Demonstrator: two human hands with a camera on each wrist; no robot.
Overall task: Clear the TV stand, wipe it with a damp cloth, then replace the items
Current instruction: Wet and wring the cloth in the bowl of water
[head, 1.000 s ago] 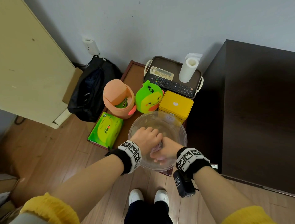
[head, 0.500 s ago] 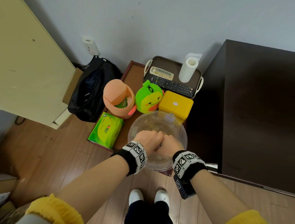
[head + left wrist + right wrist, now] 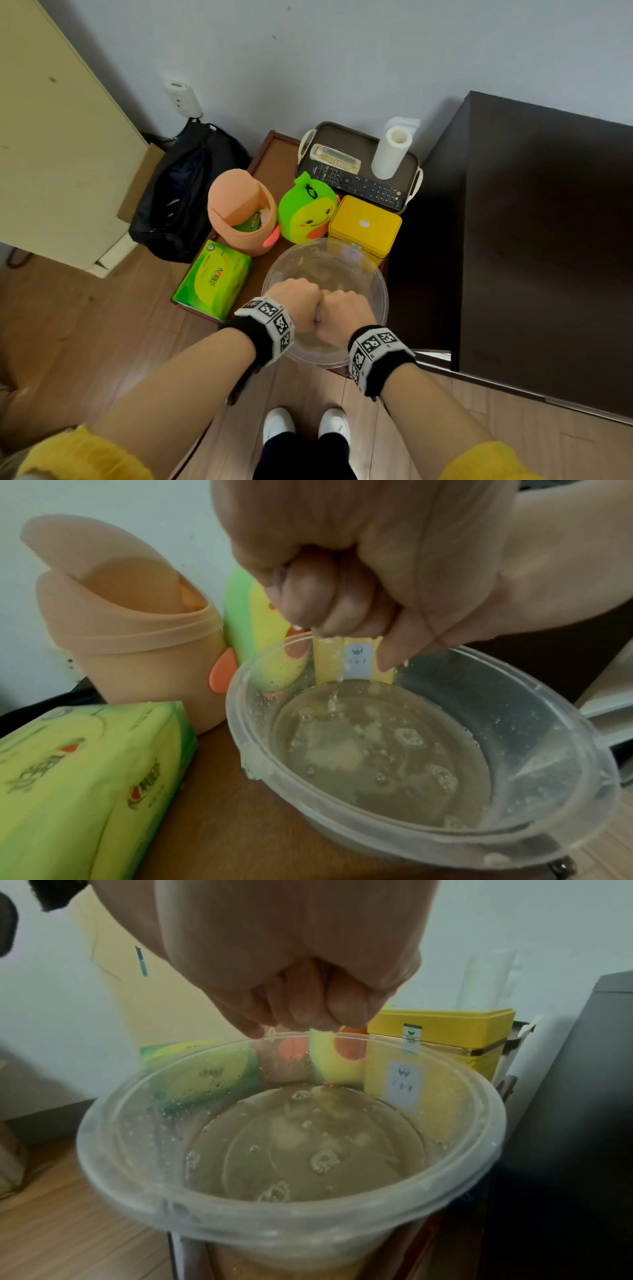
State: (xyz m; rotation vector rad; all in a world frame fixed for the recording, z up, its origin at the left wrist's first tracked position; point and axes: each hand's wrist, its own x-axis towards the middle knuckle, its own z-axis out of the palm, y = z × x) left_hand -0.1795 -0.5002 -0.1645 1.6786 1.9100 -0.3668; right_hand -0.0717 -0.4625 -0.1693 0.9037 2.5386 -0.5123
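Both my hands are clenched into fists, pressed side by side over a clear plastic bowl (image 3: 376,274) of cloudy water. My left hand (image 3: 298,305) and right hand (image 3: 342,317) squeeze a pink cloth (image 3: 318,313), of which only a sliver shows between the fists. In the left wrist view the curled fingers (image 3: 308,601) drip water into the bowl (image 3: 246,750). In the right wrist view the fist (image 3: 301,1010) hangs just above the bowl rim (image 3: 113,1172); the cloth is hidden inside it. The dark TV stand (image 3: 548,240) stands to the right, its top bare.
The bowl sits on a low brown table (image 3: 274,154) with a peach bin (image 3: 239,212), a green toy (image 3: 306,212), a yellow tin (image 3: 364,224), a tissue pack (image 3: 214,277) and a tray (image 3: 342,137) holding remotes (image 3: 359,183) and a paper roll (image 3: 390,150). A black bag (image 3: 185,192) lies left.
Both hands have lifted out of the bowl and closed tighter against each other. The pink cloth, plainly seen a second ago, is now almost hidden in the fists.
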